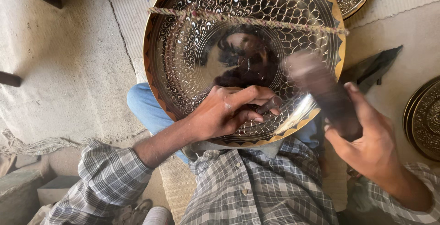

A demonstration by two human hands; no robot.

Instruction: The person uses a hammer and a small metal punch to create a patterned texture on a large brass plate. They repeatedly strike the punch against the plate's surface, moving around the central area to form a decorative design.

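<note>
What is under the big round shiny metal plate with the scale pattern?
Under the big engraved metal plate show blue-trousered legs and a beige woven mat; whatever props it is covered.

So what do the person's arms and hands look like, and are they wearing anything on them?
Both arms wear a grey-and-white checked shirt with buttons down the front. The left sleeve is rolled up near the elbow, and the right sleeve sits near the wrist. The left hand and the right hand are bare: no gloves, rings, or watch show.

Soft, even daylight lit the scene, bright glare shone off the engraved metal tray point(247, 32), and motion blur smeared the mallet point(323, 92).
</note>
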